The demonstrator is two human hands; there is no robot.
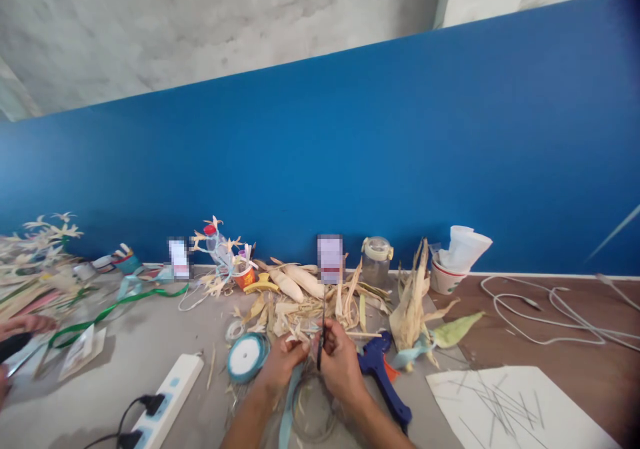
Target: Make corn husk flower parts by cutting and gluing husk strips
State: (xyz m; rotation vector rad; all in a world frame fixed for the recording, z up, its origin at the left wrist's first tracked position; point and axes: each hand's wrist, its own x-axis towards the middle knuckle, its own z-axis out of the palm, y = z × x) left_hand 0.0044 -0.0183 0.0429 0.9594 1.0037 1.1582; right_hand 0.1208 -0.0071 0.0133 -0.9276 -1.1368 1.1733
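My right hand (341, 362) is closed around dark scissors (321, 332), whose blades point up and away from me. Beside it, my left hand (281, 364) pinches a small piece of dried corn husk (295, 338) against the blades. A pale blue ribbon (287, 409) hangs down under my left hand. Both hands hover over the grey table, just in front of a heap of dried husks (300, 309). A roll of teal ribbon (246, 357) lies left of my left hand and a blue glue gun (383, 376) right of my right hand.
A white power strip (170, 396) with black plugs lies front left. White paper with thin wires (505, 409) lies front right, white cables (545, 309) behind it. A glass jar (376, 259), paper cups (453, 262) and husk flowers (220, 249) stand against the blue wall. Another person's hand (23, 329) is at the far left.
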